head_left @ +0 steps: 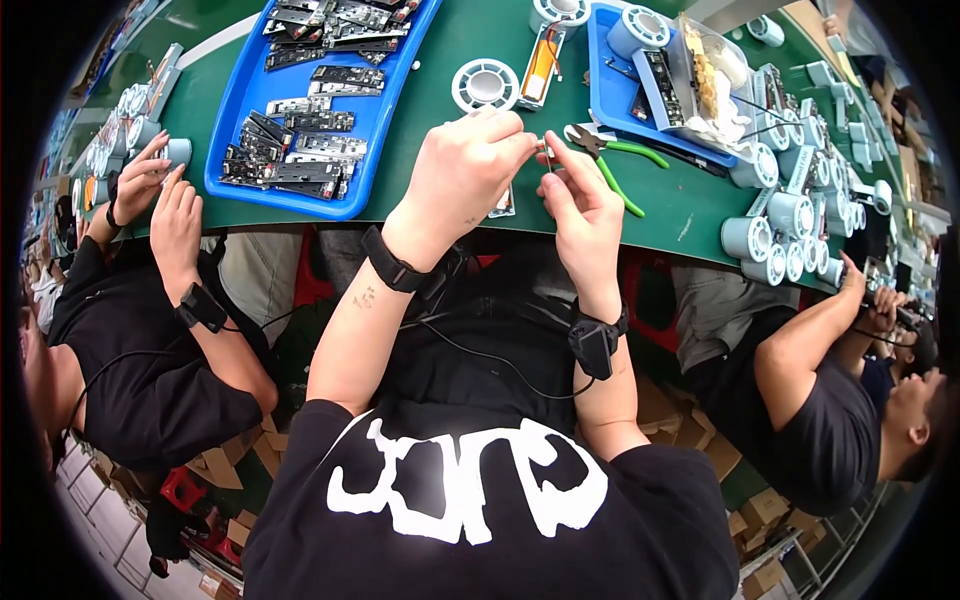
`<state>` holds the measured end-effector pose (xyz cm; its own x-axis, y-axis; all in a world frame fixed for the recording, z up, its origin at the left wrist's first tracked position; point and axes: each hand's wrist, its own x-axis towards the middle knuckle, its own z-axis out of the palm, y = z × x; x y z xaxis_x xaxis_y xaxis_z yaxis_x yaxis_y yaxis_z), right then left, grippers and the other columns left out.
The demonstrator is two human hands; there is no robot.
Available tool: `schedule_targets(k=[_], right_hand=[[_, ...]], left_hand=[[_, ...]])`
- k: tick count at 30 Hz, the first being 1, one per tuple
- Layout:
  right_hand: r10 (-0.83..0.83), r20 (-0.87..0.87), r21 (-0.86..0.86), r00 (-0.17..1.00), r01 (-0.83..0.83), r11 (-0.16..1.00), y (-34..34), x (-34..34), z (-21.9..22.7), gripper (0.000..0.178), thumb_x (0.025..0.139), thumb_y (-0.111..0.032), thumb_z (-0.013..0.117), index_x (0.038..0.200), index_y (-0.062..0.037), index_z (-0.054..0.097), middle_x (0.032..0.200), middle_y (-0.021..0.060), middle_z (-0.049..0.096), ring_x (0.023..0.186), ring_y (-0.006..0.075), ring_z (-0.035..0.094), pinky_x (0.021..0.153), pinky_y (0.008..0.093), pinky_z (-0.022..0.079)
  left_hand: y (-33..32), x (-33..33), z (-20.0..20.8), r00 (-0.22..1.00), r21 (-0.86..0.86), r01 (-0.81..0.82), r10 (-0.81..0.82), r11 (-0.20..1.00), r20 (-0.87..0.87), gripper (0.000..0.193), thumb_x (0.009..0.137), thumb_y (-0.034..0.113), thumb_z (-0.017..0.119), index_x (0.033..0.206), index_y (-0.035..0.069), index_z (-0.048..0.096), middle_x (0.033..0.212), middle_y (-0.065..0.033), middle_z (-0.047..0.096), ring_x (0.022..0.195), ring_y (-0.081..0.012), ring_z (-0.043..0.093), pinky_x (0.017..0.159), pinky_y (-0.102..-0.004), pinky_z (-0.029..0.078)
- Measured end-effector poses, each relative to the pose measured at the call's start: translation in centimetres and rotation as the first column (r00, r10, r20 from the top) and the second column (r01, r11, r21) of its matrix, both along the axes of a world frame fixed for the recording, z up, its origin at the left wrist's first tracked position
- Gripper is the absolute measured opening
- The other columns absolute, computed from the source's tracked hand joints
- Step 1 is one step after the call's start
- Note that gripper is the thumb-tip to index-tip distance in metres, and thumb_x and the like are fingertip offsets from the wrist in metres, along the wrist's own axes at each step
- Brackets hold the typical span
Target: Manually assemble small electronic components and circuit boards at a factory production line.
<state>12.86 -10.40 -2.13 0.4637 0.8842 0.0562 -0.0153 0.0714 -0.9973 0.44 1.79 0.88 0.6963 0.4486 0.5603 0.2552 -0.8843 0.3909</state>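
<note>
The fingers of the left hand (465,168) and the right hand (588,208) meet over the near side of the green counter (680,215), both pinched shut on a small part (548,157) that shows as a thin, dark sliver between the fingertips; its kind is too small and too covered to tell. The left fingers come at it from the left with the back of the hand up, while the right thumb and forefinger press it from the right. Just beyond the left fingers lies a spoked round part (485,86), and past it, a little to the right, a module (542,68) with an orange insert. Below the left fingers, a board (503,205) peeks out, mostly hidden by the hand. Pliers (601,146) with green handles lie just right of the right fingers, jaws toward them, one handle running down beside the hand. Well left of the fingers, a blue tray (390,130) holds heaps of black and silver strips (320,121). Beyond the pliers, to the right of the fingers, a second tray (597,82) carries a clear box (735,100) of pale pieces. Farther right, light blue cylinders (748,238) crowd the counter.
</note>
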Motion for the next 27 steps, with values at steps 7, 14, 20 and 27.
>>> schedule_targets(k=[7,14,20,27], right_hand=[[0.041,0.181,-0.039,0.983,-0.035,0.999,0.2,0.5,0.8,0.042,0.095,0.006,0.061,0.136,-0.0015,0.064,0.112,0.0052,0.063,0.094,0.0088,0.057,0.081,0.0219,0.048],[0.069,0.000,-0.026,0.998,-0.069,0.997,0.5,1.1,0.2,0.042,0.097,0.004,0.059,0.138,-0.0040,0.063,0.112,0.0021,0.064,0.083,0.0058,0.055,0.067,0.0186,0.044],[0.128,-0.029,-0.032,0.991,-0.129,0.991,0.8,1.7,1.0,0.042,0.096,0.004,0.059,0.137,-0.0037,0.064,0.111,0.0023,0.065,0.083,0.0062,0.055,0.068,0.0190,0.044],[0.239,0.325,-0.061,0.915,-0.232,0.971,1.4,3.2,2.3,0.043,0.093,0.006,0.059,0.135,-0.0032,0.065,0.107,0.0037,0.065,0.082,0.0069,0.053,0.068,0.0199,0.044]], left_hand=[[0.3,-0.3,-0.4,0.999,-0.082,0.042,-0.040,0.996,0.025,0.010,0.080,0.003,0.077,0.089,0.002,0.072,0.081,-0.0074,0.065,0.074,-0.0262,0.066,0.064,-0.0359,0.053],[0.6,-0.3,-0.5,0.996,-0.183,0.036,-0.019,0.982,0.092,0.010,0.081,0.003,0.077,0.087,0.001,0.070,0.080,-0.0084,0.064,0.073,-0.0270,0.066,0.064,-0.0360,0.053],[1.0,-0.7,0.0,0.997,-0.145,0.055,-0.047,0.988,0.057,0.010,0.082,0.005,0.077,0.087,0.002,0.069,0.081,-0.0087,0.064,0.073,-0.0272,0.066,0.064,-0.0358,0.053],[1.8,-0.9,0.4,0.994,-0.131,0.109,-0.112,0.985,-0.018,0.012,0.082,0.007,0.077,0.089,0.002,0.069,0.084,-0.0087,0.065,0.075,-0.0271,0.066,0.066,-0.0358,0.053]])
